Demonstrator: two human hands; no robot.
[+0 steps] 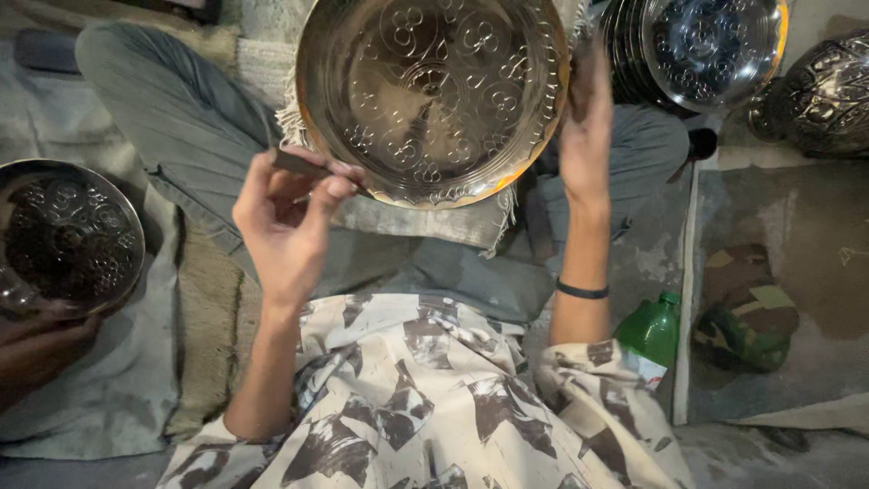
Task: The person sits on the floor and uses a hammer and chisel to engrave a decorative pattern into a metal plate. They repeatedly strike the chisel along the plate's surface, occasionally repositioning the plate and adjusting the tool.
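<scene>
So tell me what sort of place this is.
Probably a floor-level metal craft workshop: the person sits on mats, right hand steadying an embossed metal bowl, left hand holding a thin tool, with stacked bowls nearby.

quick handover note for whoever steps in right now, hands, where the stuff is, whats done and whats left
Left hand: pinches a thin dark tool, its tip at the lower left rim of the brass plate.
Right hand: steadies the plate's right rim, holding it tilted up over the lap.
Done: the plate face already shows stamped scroll patterns.
Left: cannot tell how much of the rim is unworked.
Nearby: stack of plates upper right, embossed dark vessel far right, green bottle, camouflage cap. Another person's hand holds a patterned bowl at left.
</scene>
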